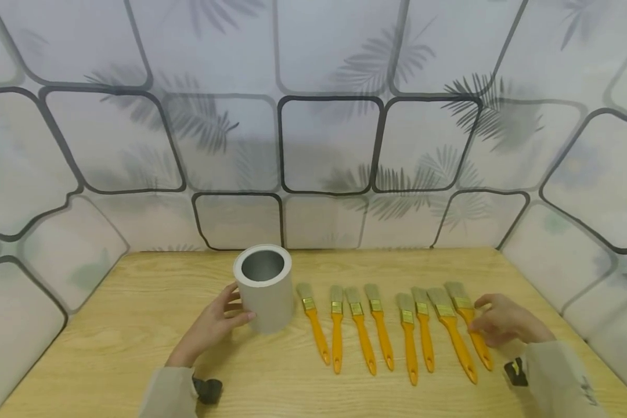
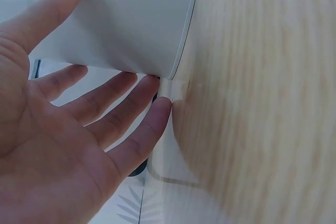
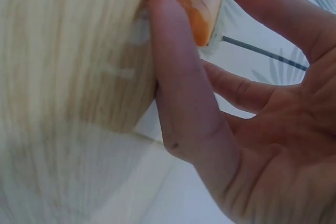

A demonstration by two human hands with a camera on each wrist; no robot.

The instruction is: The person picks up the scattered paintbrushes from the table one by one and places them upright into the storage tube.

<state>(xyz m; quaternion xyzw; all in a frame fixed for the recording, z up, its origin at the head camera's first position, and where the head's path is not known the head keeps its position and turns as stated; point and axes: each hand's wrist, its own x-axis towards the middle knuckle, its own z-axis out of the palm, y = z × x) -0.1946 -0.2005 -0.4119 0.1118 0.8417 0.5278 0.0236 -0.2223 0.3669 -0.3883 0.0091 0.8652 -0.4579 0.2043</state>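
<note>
Can [image 1: 273, 310] upright on table [image 1: 261, 383]; left hand [image 1: 214, 322] holding it, fingers spread. Right hand [image 1: 509, 319] at rightmost brush [image 1: 465, 314] (pinching or not, can't tell). Step seems pick-up; next move calls for firm pinch on handle [image 1: 482, 352].

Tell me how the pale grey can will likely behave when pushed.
The can looks hollow through its open top, so it's probably light for its size. Standing upright and fairly broad, it should slide under a low push; its round wall suggests rolling if toppled.
</note>
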